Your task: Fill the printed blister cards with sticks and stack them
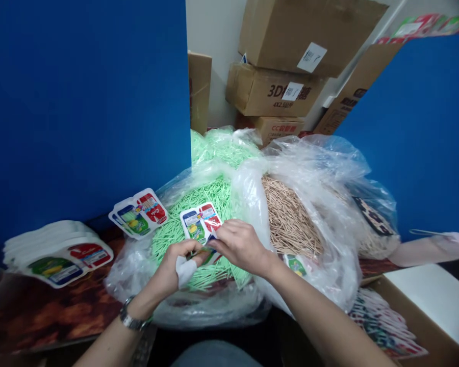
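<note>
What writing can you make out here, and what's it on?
"3D…糖", partly covered by a white label, on the middle carton.
"4X2.5公斤", also on that carton.
"CC", with blurred characters after it, on the lower carton.
Both this label and the upper carton's: too small to read.
Leaning carton: blurred.
Printed cards: lettering too small or blurred.

I see a mottled red-brown tabletop (87, 306) bearing stacked white-rimmed printed packs (84, 260) at frame left, clear plastic bags of green and tan sticks (248, 191) mid-frame.
</note>
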`<state>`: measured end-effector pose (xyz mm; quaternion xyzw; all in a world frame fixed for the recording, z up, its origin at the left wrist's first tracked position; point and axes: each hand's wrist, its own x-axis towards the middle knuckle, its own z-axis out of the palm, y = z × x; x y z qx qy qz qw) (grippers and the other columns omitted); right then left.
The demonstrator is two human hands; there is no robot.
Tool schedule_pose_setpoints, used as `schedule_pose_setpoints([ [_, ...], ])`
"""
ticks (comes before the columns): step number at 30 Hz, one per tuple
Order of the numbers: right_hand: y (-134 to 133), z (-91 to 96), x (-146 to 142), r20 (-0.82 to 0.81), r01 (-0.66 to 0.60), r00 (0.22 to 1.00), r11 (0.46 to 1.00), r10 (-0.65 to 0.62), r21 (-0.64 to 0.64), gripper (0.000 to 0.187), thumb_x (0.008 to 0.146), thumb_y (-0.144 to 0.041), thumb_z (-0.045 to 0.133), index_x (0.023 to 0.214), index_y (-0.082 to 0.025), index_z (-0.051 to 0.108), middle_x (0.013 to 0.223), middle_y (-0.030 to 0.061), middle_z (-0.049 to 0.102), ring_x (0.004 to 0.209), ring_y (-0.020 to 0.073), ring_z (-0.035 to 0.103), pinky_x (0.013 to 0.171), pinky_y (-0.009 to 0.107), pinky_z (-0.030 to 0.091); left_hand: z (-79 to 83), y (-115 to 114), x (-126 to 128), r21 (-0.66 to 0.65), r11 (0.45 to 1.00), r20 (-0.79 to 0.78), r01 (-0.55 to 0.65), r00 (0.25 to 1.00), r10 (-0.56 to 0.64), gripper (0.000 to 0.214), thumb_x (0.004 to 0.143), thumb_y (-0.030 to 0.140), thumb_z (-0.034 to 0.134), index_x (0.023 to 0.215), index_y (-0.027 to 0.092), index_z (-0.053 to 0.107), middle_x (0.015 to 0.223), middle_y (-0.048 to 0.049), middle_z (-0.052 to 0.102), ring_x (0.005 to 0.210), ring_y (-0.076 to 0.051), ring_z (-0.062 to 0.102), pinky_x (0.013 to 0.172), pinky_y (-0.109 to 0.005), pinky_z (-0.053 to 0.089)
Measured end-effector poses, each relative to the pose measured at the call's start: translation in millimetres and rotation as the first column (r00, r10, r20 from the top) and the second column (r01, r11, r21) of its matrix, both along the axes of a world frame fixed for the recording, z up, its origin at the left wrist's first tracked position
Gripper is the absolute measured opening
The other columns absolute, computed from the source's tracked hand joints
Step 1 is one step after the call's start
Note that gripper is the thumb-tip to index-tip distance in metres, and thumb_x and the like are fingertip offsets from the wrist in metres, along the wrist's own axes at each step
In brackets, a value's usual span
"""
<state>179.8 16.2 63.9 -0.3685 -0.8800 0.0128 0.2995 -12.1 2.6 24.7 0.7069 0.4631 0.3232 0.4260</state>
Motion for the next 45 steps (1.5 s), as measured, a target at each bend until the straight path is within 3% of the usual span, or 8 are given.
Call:
schedule_pose_setpoints([
  [3,-6,-0.1,7,-0.167,-0.021,0.986,0.998,0.009,-0.067,0.019,0.095,-0.029,0.044,0.104,-0.019,0.057,0.091,0.0061,0.064,0.086,0.0178,0.058,0.075,0.030,0.044,-4.6,2,-11,0.051,0.993,-0.001,-0.105,0.994,0.105,0.027,0.079,0.033,0.065,0.063,0.018,0.049,0.064,0.0045,0.044,0.061,-0.012,0.041,0.056,-0.023,0.032],
  [6,-20,-21.8,22,-0.237,0.199,0.939,0.956,-0.249,-0.214,0.024,0.096,-0.031,0.040,0.111,-0.018,0.054,0.099,0.0081,0.063,0.093,0.0186,0.059,0.079,0.031,0.047,-10.7,2,-23,0.026,0.976,0.024,-0.216,0.976,0.216,0.033,0.077,0.036,0.067,0.063,0.020,0.042,0.061,0.0067,0.036,0.056,-0.010,0.034,0.051,-0.022,0.026],
  [8,-33,-49.1,29,0.101,0.336,0.941,0.875,-0.322,-0.348,0.022,0.095,-0.028,0.042,0.091,-0.018,0.061,0.085,0.0061,0.065,0.078,0.0173,0.062,0.070,0.028,0.047,-14.0,2,-29,-0.005,0.968,0.032,-0.250,0.968,0.250,0.033,0.077,0.038,0.067,0.064,0.021,0.042,0.060,0.0075,0.034,0.053,-0.010,0.031,0.048,-0.022,0.024],
  [10,-47,-78.1,31,0.524,0.489,0.814,0.784,-0.251,-0.383,0.019,0.091,-0.028,0.050,0.084,-0.017,0.064,0.082,0.0077,0.067,0.070,0.0193,0.064,0.062,0.028,0.046,-15.5,1,-32,-0.016,0.967,0.037,-0.254,0.966,0.254,0.033,0.076,0.040,0.067,0.065,0.021,0.043,0.059,0.0075,0.036,0.052,-0.010,0.031,0.048,-0.022,0.024],
  [14,-67,-112.4,19,0.661,0.584,0.712,0.724,-0.238,-0.368,0.016,0.087,-0.025,0.055,0.084,-0.015,0.067,0.083,0.0114,0.070,0.077,0.0251,0.067,0.064,0.031,0.046,-12.6,-1,-27,-0.043,0.971,0.054,-0.233,0.970,0.235,0.033,0.076,0.040,0.067,0.063,0.020,0.044,0.057,0.0076,0.034,0.051,-0.009,0.032,0.048,-0.022,0.025],
  [21,-70,-114.7,10,0.717,0.663,0.639,0.672,-0.279,-0.329,0.020,0.086,-0.007,0.047,0.086,-0.015,0.065,0.083,0.0115,0.070,0.075,0.0254,0.068,0.060,0.031,0.045,-10.2,-6,-26,-0.063,0.971,0.097,-0.232,0.967,0.237,0.030,0.076,0.035,0.068,0.062,0.019,0.046,0.058,0.0065,0.037,0.052,-0.009,0.032,0.048,-0.022,0.025],
  [28,-59,-98.3,1,0.693,0.421,0.714,0.854,-0.104,-0.306,0.013,0.089,-0.014,0.048,0.093,-0.020,0.059,0.086,0.0080,0.066,0.082,0.0238,0.065,0.067,0.032,0.046,-7.6,-10,-26,-0.078,0.968,0.100,-0.238,0.964,0.245,0.032,0.077,0.036,0.066,0.062,0.020,0.042,0.057,0.0078,0.031,0.050,-0.009,0.028,0.047,-0.023,0.022],
  [45,-49,-120.9,-12,0.674,0.248,0.737,0.903,0.060,-0.351,0.008,0.090,-0.016,0.052,0.093,-0.020,0.059,0.090,0.0040,0.064,0.082,0.0178,0.062,0.065,0.025,0.046,-0.8,-12,-25,-0.087,0.970,0.109,-0.228,0.965,0.237,0.033,0.077,0.034,0.065,0.061,0.020,0.040,0.058,0.0073,0.031,0.053,-0.010,0.029,0.050,-0.024,0.022],
])
